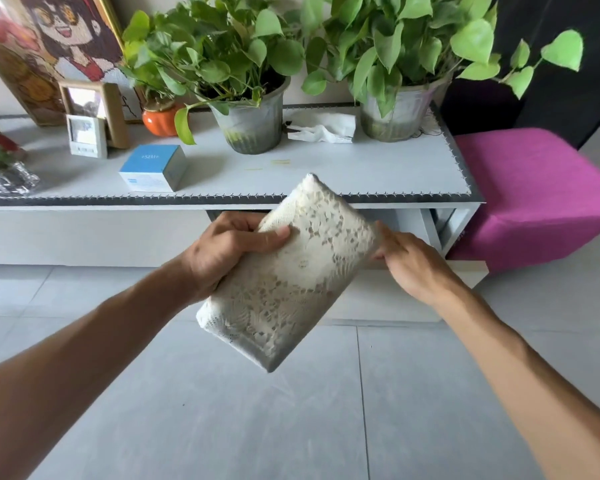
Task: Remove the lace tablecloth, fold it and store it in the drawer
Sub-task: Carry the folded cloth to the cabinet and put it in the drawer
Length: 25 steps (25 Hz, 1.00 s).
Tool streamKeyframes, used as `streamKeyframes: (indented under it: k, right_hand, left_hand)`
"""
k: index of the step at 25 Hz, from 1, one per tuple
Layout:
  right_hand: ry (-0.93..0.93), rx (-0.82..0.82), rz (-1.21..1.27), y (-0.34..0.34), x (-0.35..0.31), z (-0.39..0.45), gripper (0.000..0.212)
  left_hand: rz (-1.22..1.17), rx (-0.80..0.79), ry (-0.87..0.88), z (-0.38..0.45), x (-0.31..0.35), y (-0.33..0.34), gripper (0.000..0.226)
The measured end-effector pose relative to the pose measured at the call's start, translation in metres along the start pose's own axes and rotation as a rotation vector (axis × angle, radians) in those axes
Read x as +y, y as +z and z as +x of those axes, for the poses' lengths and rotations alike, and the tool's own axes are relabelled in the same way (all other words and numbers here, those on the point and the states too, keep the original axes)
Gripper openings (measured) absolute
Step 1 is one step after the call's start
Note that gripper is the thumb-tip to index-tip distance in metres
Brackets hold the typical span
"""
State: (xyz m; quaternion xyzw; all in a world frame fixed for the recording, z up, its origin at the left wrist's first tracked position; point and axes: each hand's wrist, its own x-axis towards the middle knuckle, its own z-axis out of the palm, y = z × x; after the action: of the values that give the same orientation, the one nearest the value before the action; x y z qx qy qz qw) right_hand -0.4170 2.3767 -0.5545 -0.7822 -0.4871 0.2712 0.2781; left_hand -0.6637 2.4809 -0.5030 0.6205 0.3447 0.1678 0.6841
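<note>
The cream lace tablecloth is folded into a thick tilted rectangle, held in the air over the floor in front of the low cabinet. My left hand grips its upper left edge, thumb on top. My right hand touches its right edge with the fingertips. Behind the cloth, the drawer of the cabinet stands pulled out; its inside is mostly hidden by the cloth and my right hand.
The white cabinet top carries two potted plants, a tissue, a blue box, an orange pumpkin jar and picture frames. A magenta stool stands at the right. Grey floor tiles lie below.
</note>
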Motion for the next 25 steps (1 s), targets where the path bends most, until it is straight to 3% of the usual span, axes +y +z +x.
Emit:
streamKeyframes:
  k: [5, 9, 14, 16, 18, 20, 25]
  right_hand:
    - [0.144, -0.188, 0.218, -0.005, 0.017, -0.028, 0.057]
    - [0.244, -0.376, 0.321, -0.012, 0.026, -0.054, 0.056]
    - [0.222, -0.404, 0.338, -0.014, 0.023, -0.06, 0.05]
    - [0.231, -0.458, 0.467, -0.004, 0.014, -0.048, 0.053]
    - [0.243, -0.516, 0.659, 0.01, 0.007, -0.031, 0.06]
    - [0.26, -0.474, 0.768, 0.017, 0.01, -0.018, 0.06]
    - [0.257, -0.379, 0.881, 0.012, 0.039, 0.001, 0.048]
  left_hand:
    - [-0.221, 0.204, 0.008, 0.012, 0.006, 0.01, 0.042]
    - [-0.28, 0.287, -0.052, 0.022, 0.0, 0.018, 0.023]
    - [-0.318, 0.385, -0.109, 0.03, -0.017, 0.021, 0.026]
    - [-0.411, 0.418, -0.113, 0.035, -0.025, 0.028, 0.025]
    - [-0.535, 0.417, -0.077, 0.038, -0.034, 0.038, 0.023]
    - [-0.572, 0.387, -0.062, 0.037, -0.048, 0.042, 0.025]
    - [-0.51, 0.271, -0.128, 0.026, -0.078, 0.029, 0.06]
